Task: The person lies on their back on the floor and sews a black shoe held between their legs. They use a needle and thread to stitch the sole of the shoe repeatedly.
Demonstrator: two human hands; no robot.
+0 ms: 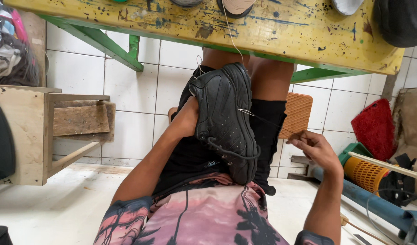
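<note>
Between my knees, just under the edge of the yellow table (281,31), my left hand (186,119) is pressed against the far side of a black shoe (226,120), holding it upright on my lap with its toe pointing down toward my shirt. Most of that hand is hidden behind the shoe, so I cannot tell how my fingers lie on it. My right hand (315,149) is well apart from the left, out to the side, with its fingers pinched shut on a dark thread (274,124). That thread runs taut from my fingertips back to the sole edge of the shoe, where a thin needle (245,111) sticks out of the seam. A black lace loops across the lower part of the shoe.

Behind the shoe are my black shorts (190,156), and below it the pink patterned shirt (204,213) I am wearing. An orange woven stool seat (298,111) shows just beside my right thigh. To my right, on the white floor, lie a red brush-like mat (375,129), an orange perforated spool (365,174), a blue pipe (376,206) and a pale wooden stick (385,165). To my left stands a plain wooden shelf unit (24,131) against the white tiled wall (131,90). A pale string hangs down from the paint-spattered tabletop above the shoe.
</note>
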